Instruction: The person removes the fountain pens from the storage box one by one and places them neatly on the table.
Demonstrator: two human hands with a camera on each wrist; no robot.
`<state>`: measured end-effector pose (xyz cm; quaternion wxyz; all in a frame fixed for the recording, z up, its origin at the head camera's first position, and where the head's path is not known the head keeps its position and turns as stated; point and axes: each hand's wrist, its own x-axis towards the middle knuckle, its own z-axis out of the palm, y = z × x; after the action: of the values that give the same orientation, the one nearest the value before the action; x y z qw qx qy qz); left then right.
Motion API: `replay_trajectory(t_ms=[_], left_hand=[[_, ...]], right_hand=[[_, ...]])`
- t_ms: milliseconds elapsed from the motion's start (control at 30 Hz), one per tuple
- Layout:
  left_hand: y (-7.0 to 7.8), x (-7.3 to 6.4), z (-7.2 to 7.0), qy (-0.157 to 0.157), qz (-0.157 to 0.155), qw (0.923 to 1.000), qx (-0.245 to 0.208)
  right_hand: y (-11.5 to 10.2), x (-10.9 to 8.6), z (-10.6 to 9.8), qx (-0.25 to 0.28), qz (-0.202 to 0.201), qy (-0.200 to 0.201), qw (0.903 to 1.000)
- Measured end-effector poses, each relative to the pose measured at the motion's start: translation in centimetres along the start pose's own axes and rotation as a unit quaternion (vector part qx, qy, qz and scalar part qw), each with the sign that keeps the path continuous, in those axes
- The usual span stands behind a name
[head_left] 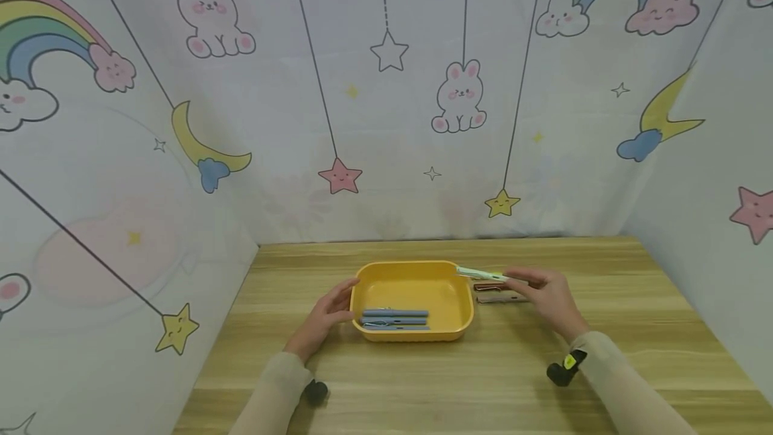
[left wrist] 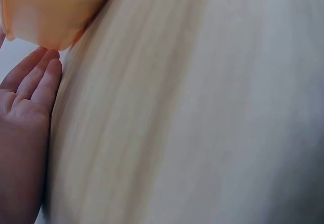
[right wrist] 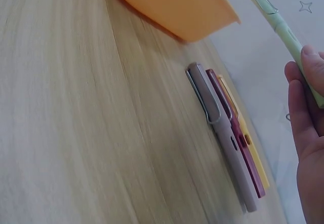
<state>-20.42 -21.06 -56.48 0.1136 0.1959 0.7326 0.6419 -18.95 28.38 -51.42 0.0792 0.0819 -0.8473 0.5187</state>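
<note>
A pale green pen (head_left: 483, 274) with a metal clip is pinched by my right hand (head_left: 549, 299), its capped end over the right rim of a yellow plastic tray (head_left: 413, 336). In the right wrist view the thumb and fingers grip the green pen (right wrist: 288, 36) above the table. Beside the tray lie a taupe pen (right wrist: 223, 127), a dark red pen (right wrist: 240, 138) and a yellow pen (right wrist: 250, 140), side by side. Inside the tray, several blue-grey pens (head_left: 395, 321) lie near its front wall. My left hand (head_left: 326, 317) touches the tray's left side, fingers fairly straight against its outer wall (left wrist: 55, 16).
The wooden table (head_left: 423, 388) stretches in front of the tray and to both sides. White cloth walls (head_left: 392, 119) with printed bunnies, stars and rainbows enclose it at the back, left and right. A black wrist device (head_left: 564, 369) sits at the right cuff.
</note>
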Motion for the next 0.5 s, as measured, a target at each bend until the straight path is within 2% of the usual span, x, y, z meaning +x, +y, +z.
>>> replay_trajectory(t_ms=[267,500], left_hand=[[-0.1,0.0,0.0,0.001,-0.015,0.9997,-0.020],[-0.1,-0.2,-0.1,-0.008,-0.005,0.9996,-0.025]], right_hand=[[0.6,-0.9,-1.5,-0.001,0.022,0.016,0.9996],[1.6,-1.7,-2.5,-0.018,0.004,0.018,0.9997]])
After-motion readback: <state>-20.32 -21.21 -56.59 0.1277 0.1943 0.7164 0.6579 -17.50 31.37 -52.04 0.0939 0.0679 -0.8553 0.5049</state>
